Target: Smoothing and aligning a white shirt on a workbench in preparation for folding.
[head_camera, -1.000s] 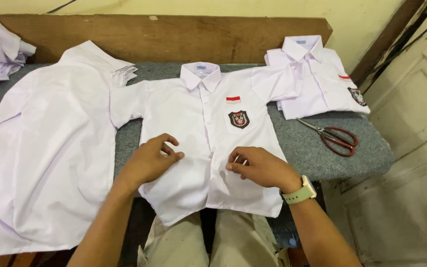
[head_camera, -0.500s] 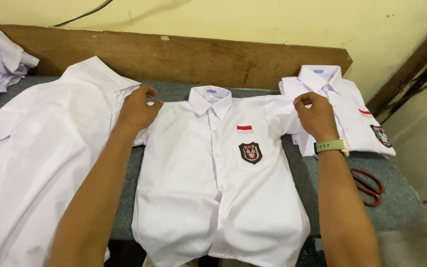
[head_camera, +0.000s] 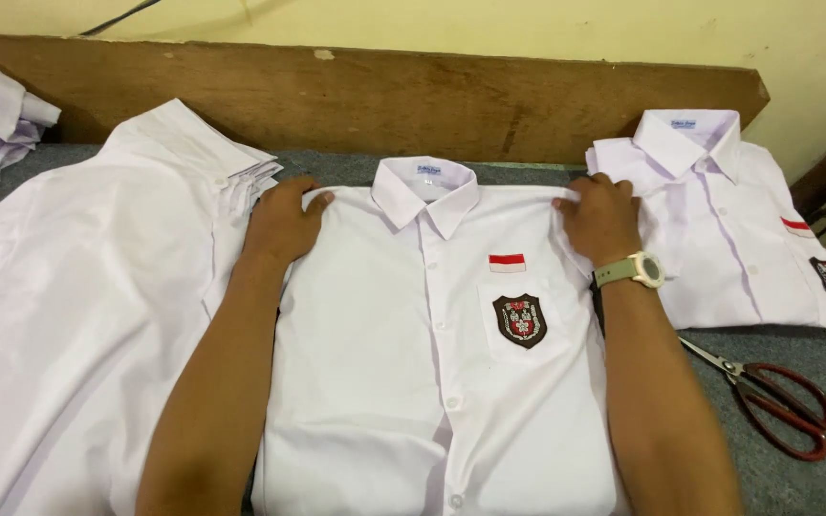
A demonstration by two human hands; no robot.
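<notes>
Nearest the camera, the hem end of the white shirt point(head_camera: 432, 382) hangs toward the desk's point(head_camera: 786, 487) front edge, its buttoned front lying flat and face up. If the cloth is dragged, this loose lower part could slide off the edge or bunch into creases.

Further up the shirt, the dark badge point(head_camera: 519, 319) and the small red-and-white patch point(head_camera: 507, 263) sit on the chest pocket. To the right of the shirt, red-handled scissors point(head_camera: 776, 397) lie with blades partly open; a swept sleeve could snag on them.

At the shirt's shoulders, the left hand point(head_camera: 282, 222) pinches the left shoulder seam and the right hand point(head_camera: 602, 222) grips the right one, both closed on the fabric. An uneven pull would skew the collar point(head_camera: 425, 194) and wrinkle the front.

Left of the shirt, a stack of white shirts point(head_camera: 78, 287) lies close enough to be disturbed; right of it, a folded shirt point(head_camera: 719, 229) touches the right hand's side.
</notes>
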